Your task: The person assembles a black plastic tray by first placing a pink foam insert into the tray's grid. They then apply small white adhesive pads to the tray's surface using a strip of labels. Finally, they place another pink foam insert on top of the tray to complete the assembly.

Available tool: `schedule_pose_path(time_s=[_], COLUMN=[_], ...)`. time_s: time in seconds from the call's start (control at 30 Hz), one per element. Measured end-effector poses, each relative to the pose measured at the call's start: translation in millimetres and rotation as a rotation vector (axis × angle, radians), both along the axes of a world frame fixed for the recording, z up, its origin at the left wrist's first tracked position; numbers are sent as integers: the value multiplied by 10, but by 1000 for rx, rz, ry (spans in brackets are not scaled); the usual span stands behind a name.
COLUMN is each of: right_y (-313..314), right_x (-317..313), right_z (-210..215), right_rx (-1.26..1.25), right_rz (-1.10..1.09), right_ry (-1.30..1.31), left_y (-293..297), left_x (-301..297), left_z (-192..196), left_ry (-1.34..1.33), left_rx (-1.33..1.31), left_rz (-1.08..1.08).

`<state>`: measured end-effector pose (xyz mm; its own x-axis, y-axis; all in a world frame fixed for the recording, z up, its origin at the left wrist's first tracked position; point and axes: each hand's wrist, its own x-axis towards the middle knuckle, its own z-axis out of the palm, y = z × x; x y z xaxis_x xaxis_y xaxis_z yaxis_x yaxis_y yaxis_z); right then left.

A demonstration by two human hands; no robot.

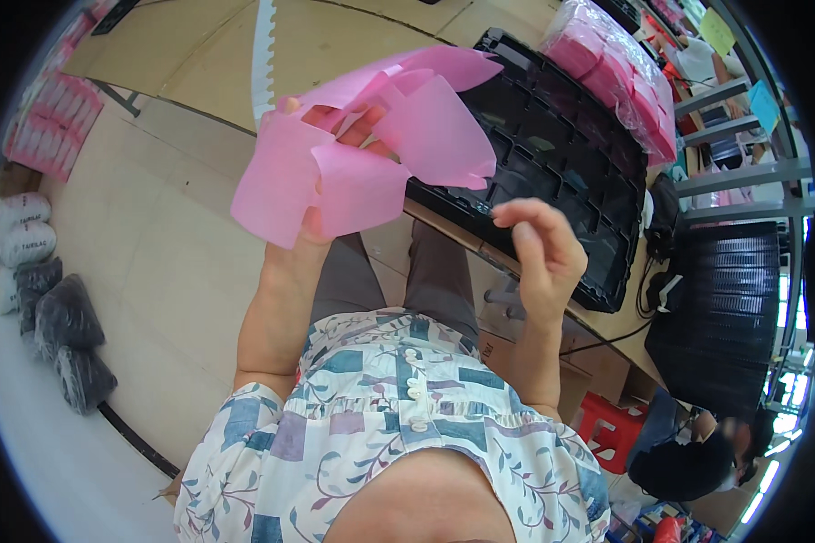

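My left hand is raised over the near edge of the table, mostly hidden by soft pink sheet pieces. Its fingers show through a gap between them and hold the pieces, which fan out with curved, cut edges. I cannot tell whether they are cloth or thin foam. To the right, my right hand hovers above the near edge of a black compartment tray. Its fingers are bent, the thumb stands a little apart from the forefinger, and nothing shows between them.
A plastic-wrapped pink stack lies beyond the tray. A white toothed strip lies on the brown tabletop. Dark and white bags sit on the floor at left. A red stool and another person are at lower right.
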<state>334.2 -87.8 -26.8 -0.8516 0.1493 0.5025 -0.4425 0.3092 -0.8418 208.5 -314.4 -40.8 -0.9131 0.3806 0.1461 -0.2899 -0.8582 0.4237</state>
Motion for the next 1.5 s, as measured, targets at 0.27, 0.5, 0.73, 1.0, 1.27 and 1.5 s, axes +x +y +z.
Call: schedule_pose_path(time_s=[0.27,0.5,0.73,1.0,1.27,1.5], right_y=[-411,-679,-768,-902,-1107,-1214], right_x=[-483,-636,-687,-743,-817,-842], right_z=[28,175,94,5,-75,4], right_rx=[-720,-621,-717,-735,-765,-833], right_rz=[443,424,487,484,586,657], right_ry=[-107,-150,-328,-370,-411,-497], left_y=[-62,-223,-409,-660,-797,-950], left_x=[194,346,355,458,639,612], left_z=[52,92,-40,-183,-226,-193], left_ry=[131,84,64,31,312,96], left_rx=[-67,-94,-258,-252,-401,-377], left_rz=[218,213,504,594,726,717])
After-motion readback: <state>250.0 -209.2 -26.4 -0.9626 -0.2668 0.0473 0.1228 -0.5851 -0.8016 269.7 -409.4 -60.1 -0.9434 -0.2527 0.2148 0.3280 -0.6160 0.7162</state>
